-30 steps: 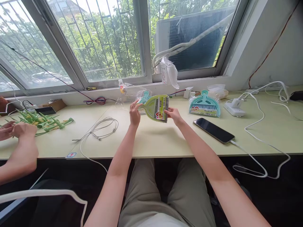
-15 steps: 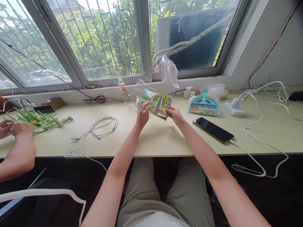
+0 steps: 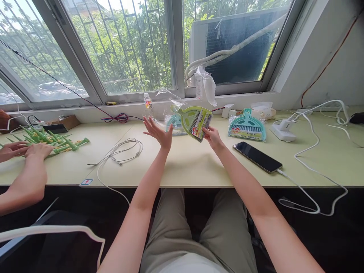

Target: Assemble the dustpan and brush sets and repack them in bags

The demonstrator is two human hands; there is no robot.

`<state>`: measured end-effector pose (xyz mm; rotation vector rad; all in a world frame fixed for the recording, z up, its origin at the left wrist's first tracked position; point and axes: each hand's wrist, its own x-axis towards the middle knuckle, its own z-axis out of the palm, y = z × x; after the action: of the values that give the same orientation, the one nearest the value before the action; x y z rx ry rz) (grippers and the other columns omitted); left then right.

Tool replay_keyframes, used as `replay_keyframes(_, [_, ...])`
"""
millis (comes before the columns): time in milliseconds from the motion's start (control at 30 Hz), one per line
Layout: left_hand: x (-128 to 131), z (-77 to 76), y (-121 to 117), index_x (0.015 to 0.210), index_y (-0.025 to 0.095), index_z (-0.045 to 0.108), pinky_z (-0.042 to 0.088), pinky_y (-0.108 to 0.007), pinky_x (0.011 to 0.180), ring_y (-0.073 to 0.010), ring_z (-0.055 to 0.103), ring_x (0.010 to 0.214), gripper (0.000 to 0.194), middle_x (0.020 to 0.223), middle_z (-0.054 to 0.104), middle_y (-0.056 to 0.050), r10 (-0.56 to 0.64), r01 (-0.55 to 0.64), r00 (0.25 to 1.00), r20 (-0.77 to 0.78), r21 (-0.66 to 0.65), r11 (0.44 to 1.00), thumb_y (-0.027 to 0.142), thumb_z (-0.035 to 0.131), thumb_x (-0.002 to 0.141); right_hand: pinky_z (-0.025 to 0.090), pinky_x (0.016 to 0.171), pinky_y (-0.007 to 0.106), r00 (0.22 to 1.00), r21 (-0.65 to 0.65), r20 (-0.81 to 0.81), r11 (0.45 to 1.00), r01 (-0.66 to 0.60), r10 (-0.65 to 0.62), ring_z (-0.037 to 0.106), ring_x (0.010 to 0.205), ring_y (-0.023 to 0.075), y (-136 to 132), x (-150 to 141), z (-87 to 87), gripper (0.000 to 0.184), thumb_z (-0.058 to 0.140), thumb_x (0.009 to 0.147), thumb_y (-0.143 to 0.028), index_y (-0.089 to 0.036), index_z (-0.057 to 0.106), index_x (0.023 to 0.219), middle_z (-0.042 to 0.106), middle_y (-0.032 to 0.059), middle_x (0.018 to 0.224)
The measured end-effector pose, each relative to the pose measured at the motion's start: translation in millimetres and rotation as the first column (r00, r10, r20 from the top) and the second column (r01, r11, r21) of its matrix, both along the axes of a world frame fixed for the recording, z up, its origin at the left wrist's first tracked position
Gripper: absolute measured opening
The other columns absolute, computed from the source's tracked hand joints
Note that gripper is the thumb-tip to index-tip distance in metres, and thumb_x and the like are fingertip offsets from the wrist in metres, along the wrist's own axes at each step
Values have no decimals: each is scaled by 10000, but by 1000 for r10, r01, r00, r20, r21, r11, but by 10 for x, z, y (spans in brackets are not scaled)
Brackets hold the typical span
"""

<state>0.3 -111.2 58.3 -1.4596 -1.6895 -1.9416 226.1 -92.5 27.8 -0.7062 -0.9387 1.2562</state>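
My right hand [image 3: 212, 138] grips the lower right corner of a green mini dustpan and brush set [image 3: 193, 120], tilted above the table, with a printed label across its bristles. Clear plastic wrap [image 3: 176, 101] shows around its handle end. My left hand [image 3: 159, 132] is raised left of the set, its fingers spread and touching nothing. Behind the green set, a teal dustpan set [image 3: 175, 123] in clear wrap is partly hidden. Another teal dustpan and brush set [image 3: 247, 126] stands to the right, beyond the black phone [image 3: 257, 156].
On the left, another person's hands [image 3: 36, 151] touch a pile of green and yellow pieces [image 3: 62, 141]. A coiled pale cable [image 3: 125, 151] lies between us. A bottle [image 3: 148, 104] stands by the sill. White cables and a charger block [image 3: 283, 131] occupy the right side.
My left hand has come off the green set, moved left and spread its fingers. The set has risen slightly and shifted right in my right hand. The other person's hands moved right.
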Motion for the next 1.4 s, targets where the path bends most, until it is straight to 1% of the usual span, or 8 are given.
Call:
replay_keyframes(133, [-57, 54, 98, 1613, 273, -107, 247, -568, 1232, -358, 128, 1563, 1236, 1697, -50, -174, -233, 215, 947, 222, 100, 971, 458, 796, 789, 643, 888, 392, 1000, 32, -1, 999, 7, -7, 756, 947, 251, -32, 1, 39, 370, 886, 706, -323, -169, 701, 987, 770, 88, 1033])
replay_keyframes(233, [-74, 15, 220, 1610, 296, -91, 476, -495, 1103, -327, 529, 1368, 1166, 1627, 298, -216, -564, 543, 747, 352, 165, 823, 446, 764, 830, 645, 878, 393, 1000, 30, 18, 999, 15, -16, 757, 932, 250, -37, -8, 45, 376, 892, 702, -336, -176, 696, 980, 771, 81, 1016])
replay_keyframes(333, [-68, -58, 327, 1611, 280, 119, 528, -456, 1043, -282, 676, 1175, 1069, 1363, 626, -173, -724, 733, 570, 388, 157, 662, 406, 802, 797, 644, 871, 396, 999, 21, 43, 1000, 21, -22, 757, 912, 246, -35, -29, 31, 376, 891, 707, -337, -173, 693, 981, 771, 82, 1003])
replay_keyframes(533, [41, -141, 308, 1579, 256, 277, 512, -459, 1051, -288, 662, 1196, 1119, 1211, 707, -140, -805, 927, 338, 487, -23, 374, 219, 889, 642, 637, 883, 388, 998, 12, 62, 1000, 7, -8, 749, 931, 239, -68, -55, 25, 349, 890, 713, -309, -165, 695, 965, 768, 80, 989])
replay_keyframes(867, [91, -30, 57, 1389, 259, 562, 501, -471, 1084, -276, 675, 1166, 800, 1197, 725, -96, -847, 994, 112, 519, -76, 84, 363, 873, 659, 629, 921, 393, 998, 30, 24, 997, 65, -66, 736, 975, 235, -73, -106, 41, 329, 877, 736, -317, -160, 670, 939, 765, 81, 953])
replay_keyframes(967, [115, -25, 67, 1272, 212, 621, 534, -468, 1042, -272, 672, 1165, 606, 1176, 725, -104, -814, 995, 80, 575, 2, 99, 552, 742, 785, 634, 909, 396, 998, 54, 34, 997, 48, -50, 736, 963, 229, -70, -120, 31, 355, 890, 719, -327, -167, 678, 954, 766, 69, 957])
replay_keyframes(1167, [143, -143, 227, 1074, 191, 619, 562, -371, 1006, -229, 692, 1109, 388, 1067, 737, -62, -681, 920, 209, 701, 96, 381, 344, 805, 769, 636, 862, 393, 989, 32, 131, 997, -66, 61, 740, 891, 221, -112, -153, 36, 331, 884, 720, -285, -156, 704, 966, 766, 76, 973])
replay_keyframes(1400, [312, -227, 178, 1160, 225, 605, 554, -420, 1019, -234, 686, 1123, 450, 1101, 733, -55, -687, 940, 208, 696, 51, 336, 356, 802, 778, 633, 868, 364, 994, -29, 98, 998, 57, -54, 734, 890, 198, -85, -184, 28, 226, 838, 759, -220, -159, 688, 917, 761, 62, 967])
